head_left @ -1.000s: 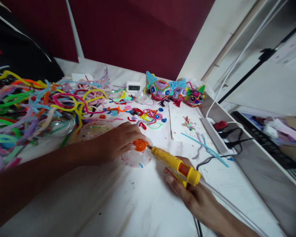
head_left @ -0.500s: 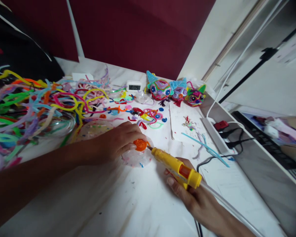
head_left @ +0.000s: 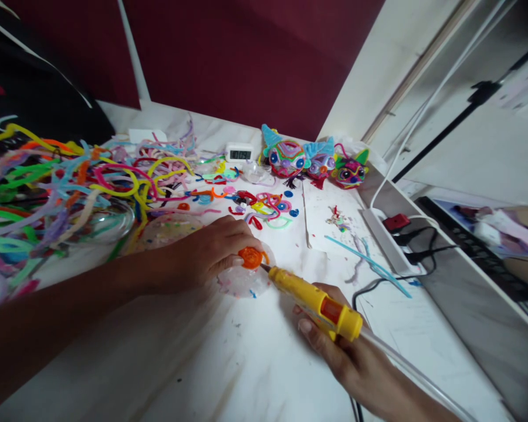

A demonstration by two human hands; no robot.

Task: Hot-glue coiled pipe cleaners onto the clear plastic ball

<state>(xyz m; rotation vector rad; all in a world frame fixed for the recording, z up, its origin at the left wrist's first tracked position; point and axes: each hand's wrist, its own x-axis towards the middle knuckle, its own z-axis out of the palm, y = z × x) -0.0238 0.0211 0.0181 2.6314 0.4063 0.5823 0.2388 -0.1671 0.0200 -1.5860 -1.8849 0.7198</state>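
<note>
1. Left hand pinches an orange pipe-cleaner coil by its left side, thumb and fingers closed, over a translucent, glue-flecked pad midway between the left and right edges of the worktop
2. Right hand wraps the grip of a yellow glue gun, nozzle at the coil's right side; how hard it squeezes cannot be told
3. The coil appears nearly complete: its spiral is wound tight, but a short loose tail stands out, seemingly the part left to fasten
4. Three decorated animal heads, apparently finished, line the worktop's far right corner; small pipe-cleaner pieces lie loose toward the back edge
5. Half a second earlier the tail reached almost straight to the nozzle; now it bows outward, the nozzle tip lower and nearer the coil, the left hand unmoved
</note>
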